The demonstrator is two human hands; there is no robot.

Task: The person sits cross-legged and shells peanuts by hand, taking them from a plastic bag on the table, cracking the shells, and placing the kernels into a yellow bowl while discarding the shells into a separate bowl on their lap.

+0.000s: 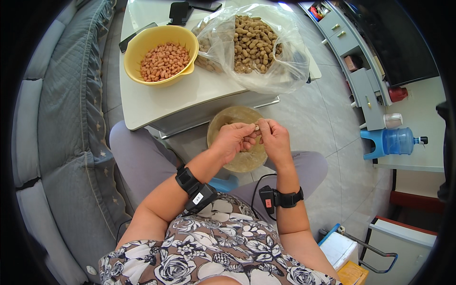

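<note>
My left hand [233, 138] and my right hand [275, 137] meet at the fingertips, pinching a small pale peanut [257, 127] between them. Both are held over a round tan basin [242, 164] on the floor between my knees; its contents are mostly hidden by the hands. On the table ahead, a yellow plastic bowl [133, 67] holds a heap of shelled reddish peanuts [165, 62]. To its right, a clear plastic bag [285, 80] lies open, full of peanuts in their shells [254, 42].
The white table [160, 107] has a rounded near corner by my left knee. Phones and a black stand [179, 13] lie at its back. A grey sofa [67, 124] runs along the left. A blue water jug [398, 141] lies sideways at the right. Straps with cabled devices circle both forearms.
</note>
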